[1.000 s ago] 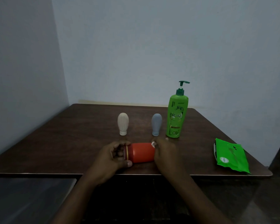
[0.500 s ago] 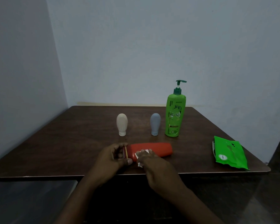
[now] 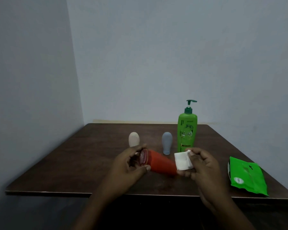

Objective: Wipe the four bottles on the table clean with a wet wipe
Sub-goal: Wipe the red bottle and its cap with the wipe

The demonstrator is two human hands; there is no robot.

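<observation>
The orange-red bottle (image 3: 161,165) lies on its side near the table's (image 3: 90,155) front edge, its glossy, gold-ringed cap end pointing to 10 o'clock. The left hand (image 3: 126,168) grips that cap end with curled fingers and thumb. At the bottle's 3 o'clock end the right hand (image 3: 204,166) pinches a folded white wet wipe (image 3: 181,161). A cream bottle (image 3: 133,139) stands at 11 o'clock, a grey bottle (image 3: 167,141) at 12, a green pump bottle (image 3: 187,131) at 1, and a green wipe pack (image 3: 246,176) at 3.

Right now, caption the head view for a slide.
Left hand grips the orange bottle at its cap end; right hand holds a white wipe at the other end.
</observation>
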